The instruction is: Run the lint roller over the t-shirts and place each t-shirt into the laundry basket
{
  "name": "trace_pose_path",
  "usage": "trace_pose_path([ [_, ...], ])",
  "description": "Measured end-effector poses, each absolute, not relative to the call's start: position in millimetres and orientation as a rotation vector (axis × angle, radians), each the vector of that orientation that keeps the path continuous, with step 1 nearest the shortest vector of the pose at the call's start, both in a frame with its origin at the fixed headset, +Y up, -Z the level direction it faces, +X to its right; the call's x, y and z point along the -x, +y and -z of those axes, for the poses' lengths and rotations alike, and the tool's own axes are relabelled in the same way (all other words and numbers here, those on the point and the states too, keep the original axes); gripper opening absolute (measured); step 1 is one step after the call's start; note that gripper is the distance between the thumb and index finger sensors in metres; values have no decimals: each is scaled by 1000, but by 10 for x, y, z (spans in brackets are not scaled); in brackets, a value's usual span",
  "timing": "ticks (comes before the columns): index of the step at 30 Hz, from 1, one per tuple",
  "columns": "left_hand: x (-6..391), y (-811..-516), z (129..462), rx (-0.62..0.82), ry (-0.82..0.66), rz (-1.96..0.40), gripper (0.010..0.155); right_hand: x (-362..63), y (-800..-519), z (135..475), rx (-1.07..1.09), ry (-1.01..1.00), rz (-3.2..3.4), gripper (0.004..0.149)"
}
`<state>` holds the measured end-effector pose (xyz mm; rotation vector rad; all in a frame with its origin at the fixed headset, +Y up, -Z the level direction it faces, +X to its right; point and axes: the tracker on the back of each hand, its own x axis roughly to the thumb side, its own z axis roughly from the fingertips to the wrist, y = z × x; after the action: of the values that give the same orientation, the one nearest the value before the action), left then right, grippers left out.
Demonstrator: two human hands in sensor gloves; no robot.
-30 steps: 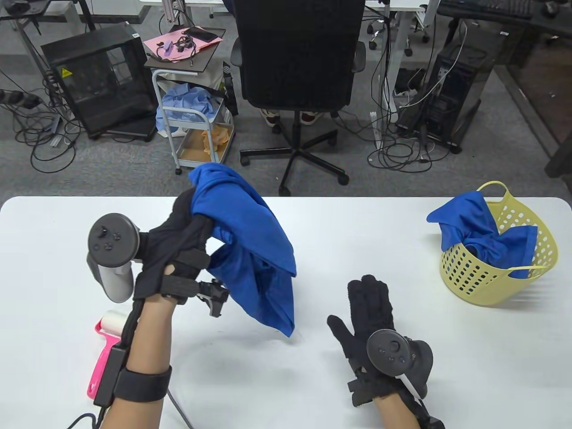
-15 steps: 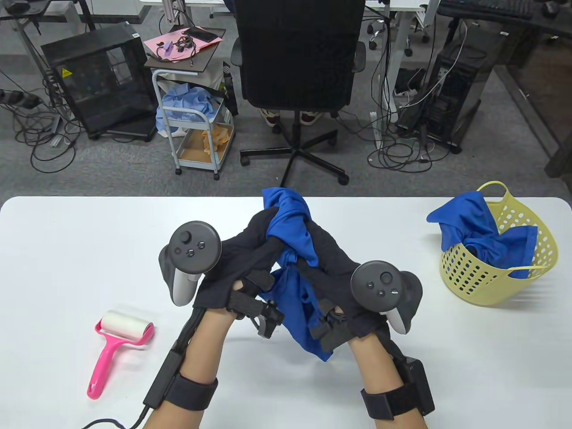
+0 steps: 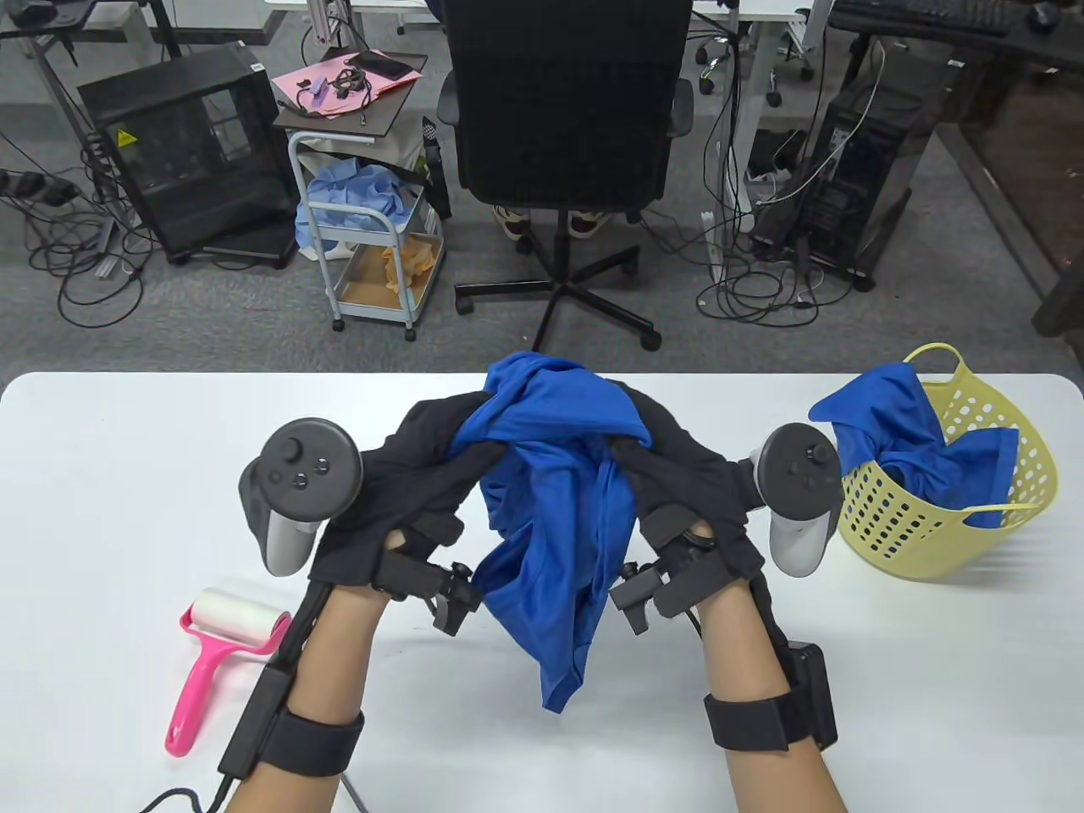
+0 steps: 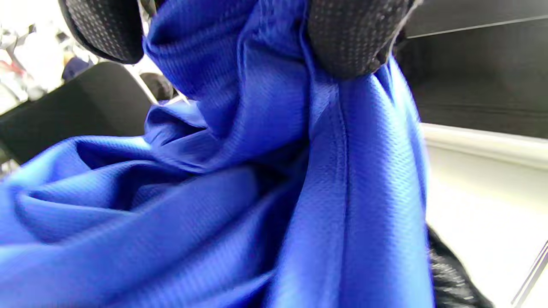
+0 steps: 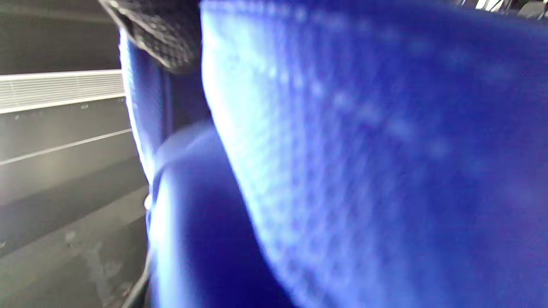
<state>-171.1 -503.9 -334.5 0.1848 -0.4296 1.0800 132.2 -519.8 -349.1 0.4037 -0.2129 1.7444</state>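
- Above mid-table, both hands hold one bunched blue t-shirt (image 3: 559, 500) off the white table (image 3: 102, 474).
- Left hand (image 3: 415, 491) grips the shirt's upper left part, fingers curled into the cloth; tracker sits on the back of the hand.
- Right hand (image 3: 686, 491) grips the upper right part, fingers curled round the fabric; its tracker faces the basket side.
- Hands are a little apart, cloth stretched between them at the top, the rest hanging down in folds to a point between the forearms.
- Whether the hanging tip touches the table cannot be told.
- Left wrist view: black gloved fingertips (image 4: 351, 38) pinch blue folds, fabric fills most of the view.
- Right wrist view: blurred blue cloth up close, one gloved fingertip (image 5: 162, 38) at top left.
- Yellow laundry basket (image 3: 1029, 500) stands at the table's right end, just beside the right hand's tracker, tilted a bit.
- Second blue t-shirt (image 3: 906, 440) lies in the basket, draped over its rim.
- Pink lint roller (image 3: 212, 660) lies flat on the table near the left forearm, white roll end away from the person, untouched.
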Motion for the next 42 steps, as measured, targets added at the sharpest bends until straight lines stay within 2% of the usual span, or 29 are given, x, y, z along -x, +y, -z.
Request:
trace_pose_path([
  [4,1724,-5052,3360,-193,-423,-959,44,-1368,-5108,3529,-341,-250,-1814,47],
  [10,1794,-4972,3366,-187,-465,-991,43,-1466,-4883,3580,-246,-303,-1815,47],
  [16,2053,-4772,3346,-222,-419,-974,43,-1640,-4663,3641,-185,-317,-1746,47],
  [21,2240,-4854,3335,-279,-342,-951,43,-1666,-4602,3669,-137,-331,-1798,47],
  [27,2283,-4971,3382,-224,-363,-1003,44,-1595,-4524,3648,-81,-372,-1895,46],
  [30,2266,-4964,3394,-216,-415,-1016,55,-1572,-4481,3653,-110,-378,-1936,46],
  [33,2243,-4947,3409,-166,-423,-1055,48,-1519,-4419,3667,-174,-373,-1935,46],
  [35,2217,-4939,3428,-111,-407,-1001,45,-1454,-4356,3653,-194,-386,-1941,46],
  [40,2160,-4925,3445,-77,-380,-1038,61,-1293,-4126,3646,-238,-403,-1975,45],
  [42,2080,-4881,3457,-95,-408,-1050,74,-1205,-4014,3666,-292,-388,-1985,45],
])
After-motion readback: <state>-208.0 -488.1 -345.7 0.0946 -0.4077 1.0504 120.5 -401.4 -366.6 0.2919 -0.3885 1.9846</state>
